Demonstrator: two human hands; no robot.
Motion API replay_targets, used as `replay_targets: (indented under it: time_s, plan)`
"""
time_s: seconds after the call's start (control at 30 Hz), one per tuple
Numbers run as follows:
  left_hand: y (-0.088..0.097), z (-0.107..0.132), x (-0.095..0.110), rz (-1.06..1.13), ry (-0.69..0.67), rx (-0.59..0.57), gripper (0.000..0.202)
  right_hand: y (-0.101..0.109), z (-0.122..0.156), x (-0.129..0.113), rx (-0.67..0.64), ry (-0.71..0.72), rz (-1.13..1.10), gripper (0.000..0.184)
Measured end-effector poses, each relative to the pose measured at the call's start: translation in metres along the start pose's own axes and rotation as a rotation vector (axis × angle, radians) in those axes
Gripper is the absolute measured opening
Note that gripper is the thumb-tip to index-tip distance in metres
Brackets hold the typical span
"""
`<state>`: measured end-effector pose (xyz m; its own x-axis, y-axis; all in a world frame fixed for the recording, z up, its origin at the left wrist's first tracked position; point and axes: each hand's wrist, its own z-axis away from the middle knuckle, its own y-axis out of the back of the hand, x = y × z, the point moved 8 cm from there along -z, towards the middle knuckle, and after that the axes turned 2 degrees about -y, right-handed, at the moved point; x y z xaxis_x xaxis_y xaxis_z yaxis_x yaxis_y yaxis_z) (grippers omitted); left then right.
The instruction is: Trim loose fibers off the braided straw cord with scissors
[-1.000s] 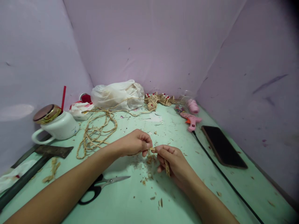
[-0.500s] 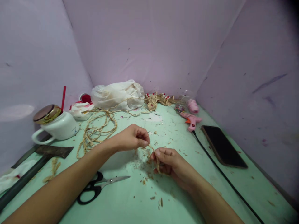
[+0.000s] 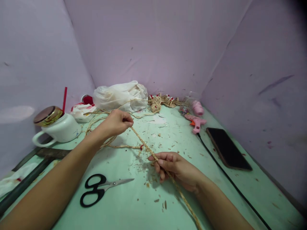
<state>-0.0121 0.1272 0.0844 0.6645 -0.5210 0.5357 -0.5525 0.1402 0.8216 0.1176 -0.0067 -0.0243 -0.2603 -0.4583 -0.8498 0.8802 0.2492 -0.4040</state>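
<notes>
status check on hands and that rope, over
Left hand fisted on jute rope. Right hand pinching same rope nearer the body. Rope taut between them. Scissors beside left forearm, not touching rope.

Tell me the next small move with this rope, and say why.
Probably slide the right hand along the rope toward the left hand, under light tension. Both hands pinch the rope, it runs straight and taut between them, and a long tail trails behind the right hand.
</notes>
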Motion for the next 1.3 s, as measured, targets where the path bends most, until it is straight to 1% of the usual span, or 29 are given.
replay_targets:
  time_s: [0.17, 0.33, 0.47, 0.57, 0.63, 0.7, 0.77, 0.87, 0.93, 1.07, 1.2, 1.3]
  plan:
    - [0.000, 0.000, -0.002, 0.015, 0.027, 0.016, 0.016, 0.000, 0.001, -0.001, 0.004, 0.002, 0.008, 0.024]
    - [0.007, -0.001, -0.010, -0.028, 0.051, 0.074, 0.018, 0.000, 0.002, -0.002, 0.018, 0.001, -0.018, 0.023]
    - [0.016, -0.002, -0.015, -0.091, 0.063, 0.140, 0.020, 0.000, 0.001, -0.002, 0.017, -0.004, -0.065, 0.020]
    - [0.024, -0.002, -0.019, -0.168, 0.071, 0.202, 0.021, 0.000, 0.001, -0.002, 0.017, -0.009, -0.090, 0.019]
    - [0.032, -0.002, -0.023, -0.245, 0.070, 0.268, 0.022, 0.001, 0.000, -0.001, 0.025, -0.014, -0.095, 0.019]
    - [0.039, -0.002, -0.031, -0.340, 0.079, 0.329, 0.023, 0.002, 0.000, 0.000, 0.032, -0.018, -0.100, 0.019]
    - [0.045, -0.002, -0.041, -0.445, 0.117, 0.359, 0.025, 0.003, -0.001, 0.001, 0.044, -0.017, -0.101, 0.020]
    - [0.052, -0.001, -0.057, -0.624, 0.208, 0.357, 0.029, 0.003, -0.002, 0.001, 0.058, -0.019, -0.098, 0.020]
    - [0.053, 0.000, -0.063, -0.690, 0.238, 0.337, 0.032, 0.004, -0.002, 0.000, 0.068, -0.019, -0.093, 0.019]
    - [0.055, 0.006, -0.069, -0.717, 0.264, 0.323, 0.036, 0.006, -0.002, 0.001, 0.086, -0.036, -0.083, 0.020]
    - [0.061, 0.010, -0.079, -0.748, 0.333, 0.338, 0.039, 0.008, -0.003, 0.001, 0.097, -0.038, -0.099, 0.019]
    - [0.064, 0.008, -0.085, -0.741, 0.389, 0.287, 0.040, 0.009, -0.004, 0.002, 0.114, -0.054, -0.104, 0.018]
